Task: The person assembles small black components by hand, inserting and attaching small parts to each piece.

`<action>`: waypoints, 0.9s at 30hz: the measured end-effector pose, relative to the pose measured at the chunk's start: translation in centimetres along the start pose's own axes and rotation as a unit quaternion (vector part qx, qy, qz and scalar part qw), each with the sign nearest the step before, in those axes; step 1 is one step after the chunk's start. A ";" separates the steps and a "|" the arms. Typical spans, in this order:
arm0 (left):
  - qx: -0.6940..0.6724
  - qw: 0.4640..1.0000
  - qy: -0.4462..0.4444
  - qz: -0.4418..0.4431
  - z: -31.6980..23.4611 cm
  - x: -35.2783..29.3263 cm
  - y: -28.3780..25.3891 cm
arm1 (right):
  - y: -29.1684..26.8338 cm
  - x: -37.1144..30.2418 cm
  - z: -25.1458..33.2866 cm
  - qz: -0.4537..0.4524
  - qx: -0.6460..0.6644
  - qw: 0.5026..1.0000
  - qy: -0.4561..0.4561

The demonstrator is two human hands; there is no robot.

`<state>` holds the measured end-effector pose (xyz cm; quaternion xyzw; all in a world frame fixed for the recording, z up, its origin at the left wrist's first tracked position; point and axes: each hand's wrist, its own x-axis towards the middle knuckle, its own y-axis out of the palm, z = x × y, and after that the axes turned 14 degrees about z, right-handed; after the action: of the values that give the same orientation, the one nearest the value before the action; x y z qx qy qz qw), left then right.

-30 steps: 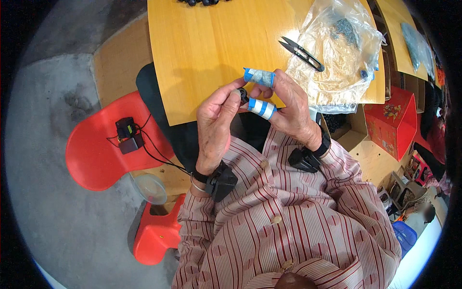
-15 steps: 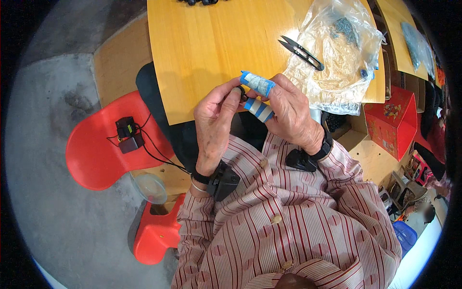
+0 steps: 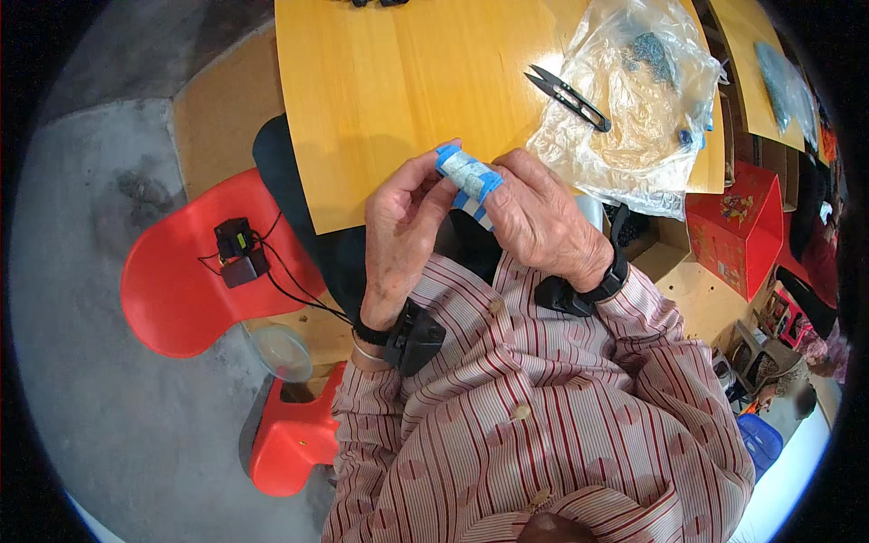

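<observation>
At far left, a smooth, curved red plastic seat (image 3: 172,281) carries a boxy black device (image 3: 237,237) with thin cables. By the near edge of the wood-grained table (image 3: 380,81), the left hand (image 3: 398,217) is curled, thumb drawn toward its bent fingers; the right hand (image 3: 543,217), forefinger bound in blue and whitish tape (image 3: 468,172), meets it at the fingertips. Any workpiece would lie between those fingertips but is hidden; what either hand grips cannot be told. Handwork is judged under way; finished and outstanding portions cannot be established. Farther right, slim black thread snips (image 3: 570,100) lie unheld, tips apart, partly over a crinkled, transparent plastic bag (image 3: 625,154) containing dark granular matter (image 3: 649,56). Rightmost noted: a flat-sided red box (image 3: 747,226).
</observation>
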<state>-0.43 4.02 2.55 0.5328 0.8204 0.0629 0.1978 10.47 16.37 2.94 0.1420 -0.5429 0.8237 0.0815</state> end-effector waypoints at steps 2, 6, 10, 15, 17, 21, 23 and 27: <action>-0.003 1.000 0.005 -0.005 0.0 0.1 0.2 | -0.3 0.2 0.2 0.014 -0.006 1.000 0.001; -0.012 1.000 -0.024 -0.012 0.4 0.1 0.2 | 0.1 -0.1 -0.2 0.012 -0.013 1.000 -0.003; -0.021 0.999 -0.005 -0.025 0.5 0.1 0.4 | -0.2 0.0 -0.5 0.035 0.048 0.998 0.026; -0.066 0.998 -0.009 -0.011 0.7 -0.1 0.0 | -0.2 -0.4 -1.0 0.036 0.104 0.991 0.079; -0.082 0.997 -0.005 -0.010 0.4 0.0 -0.1 | -0.6 -0.6 -1.2 0.053 0.153 0.979 0.121; -0.099 0.995 -0.003 0.004 0.6 -0.1 -0.5 | -0.7 -0.9 -1.6 0.068 0.160 0.977 0.126; -0.101 0.995 -0.009 0.009 0.7 -0.1 -0.5 | -1.1 -0.7 -1.7 0.084 0.176 0.972 0.132; -0.103 0.995 -0.013 0.011 0.7 -0.3 -0.2 | -0.8 -0.3 -2.0 0.091 0.167 0.975 0.111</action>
<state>-0.20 3.61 1.94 0.5190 0.8012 0.1420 0.2618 10.72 18.54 2.77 0.0108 -0.3961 0.9172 0.0411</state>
